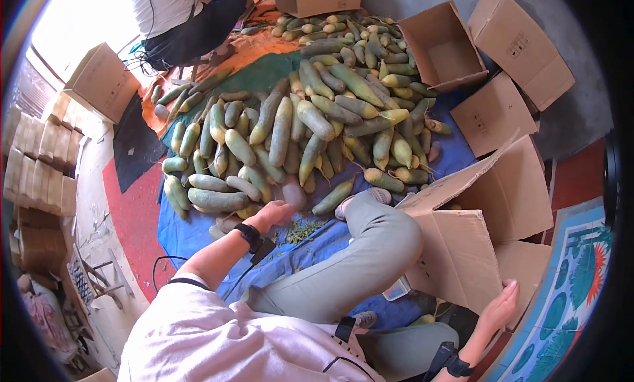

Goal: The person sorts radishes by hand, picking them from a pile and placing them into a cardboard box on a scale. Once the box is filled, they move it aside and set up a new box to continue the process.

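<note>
My left hand reaches forward to the near edge of a big heap of green radishes. Its fingers are smeared by motion, right beside a blurred greyish-purple radish. Chopped green leaf scraps lie on the blue sheet just past this hand. Over at the right, my right hand has its fingers closed at the edge of a cardboard box with raised flaps. The box stands tilted against my knee, and most of its inside is hidden.
More open cardboard boxes stand behind the heap on the right. Another person sits at the far left near a closed box. Stacked cartons line the left wall. A pale scale-like device shows under the box.
</note>
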`<state>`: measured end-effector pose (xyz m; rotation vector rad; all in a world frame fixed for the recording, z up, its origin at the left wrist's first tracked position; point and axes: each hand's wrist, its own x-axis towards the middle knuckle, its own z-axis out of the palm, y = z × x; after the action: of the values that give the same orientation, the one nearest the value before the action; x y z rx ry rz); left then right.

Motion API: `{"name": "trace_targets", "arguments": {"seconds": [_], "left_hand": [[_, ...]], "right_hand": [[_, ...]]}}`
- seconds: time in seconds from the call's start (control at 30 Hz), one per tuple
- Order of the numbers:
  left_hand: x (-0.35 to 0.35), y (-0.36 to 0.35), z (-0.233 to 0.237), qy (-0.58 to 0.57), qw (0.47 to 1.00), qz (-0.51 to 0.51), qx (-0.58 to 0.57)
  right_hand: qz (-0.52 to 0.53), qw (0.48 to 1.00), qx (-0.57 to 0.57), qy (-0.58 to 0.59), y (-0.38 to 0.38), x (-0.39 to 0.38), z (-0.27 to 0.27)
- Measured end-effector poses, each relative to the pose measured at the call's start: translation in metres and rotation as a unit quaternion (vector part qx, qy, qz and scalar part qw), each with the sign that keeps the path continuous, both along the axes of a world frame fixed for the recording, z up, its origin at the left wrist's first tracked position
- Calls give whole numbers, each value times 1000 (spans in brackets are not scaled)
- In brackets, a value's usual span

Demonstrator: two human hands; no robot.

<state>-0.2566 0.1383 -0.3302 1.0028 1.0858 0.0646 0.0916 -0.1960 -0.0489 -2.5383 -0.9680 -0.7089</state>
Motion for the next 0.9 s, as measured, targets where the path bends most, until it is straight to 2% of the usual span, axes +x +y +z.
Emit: {"name": "trace_targets", "arguments": {"seconds": [0.17,0.37,0.53,0.63,0.77,0.83,0.9], "left_hand": [[1,2,-12,27,999,9,-27],[17,3,-30,56,998,-16,-3],[36,13,-31,26,999,-7,24],[51,22,-19,50,999,11,6],[61,38,-42,15,999,25,17],[67,46,-48,79,996,15,46],[72,53,-60,90,994,29,54]], "right_hand": [[-1,1000,7,-1,-2,-1,-2],[-13,1000,-11,-15,-3,-5,-2],[-25,1000,4,-3,-2,-5,-3],[-29,1000,1,-8,-1,-5,-2],[-34,999,3,-7,-4,-3,-2],[-38,999,-6,14,-4,-5,1],[-48,998,4,30,-8,-3,-2]]}}
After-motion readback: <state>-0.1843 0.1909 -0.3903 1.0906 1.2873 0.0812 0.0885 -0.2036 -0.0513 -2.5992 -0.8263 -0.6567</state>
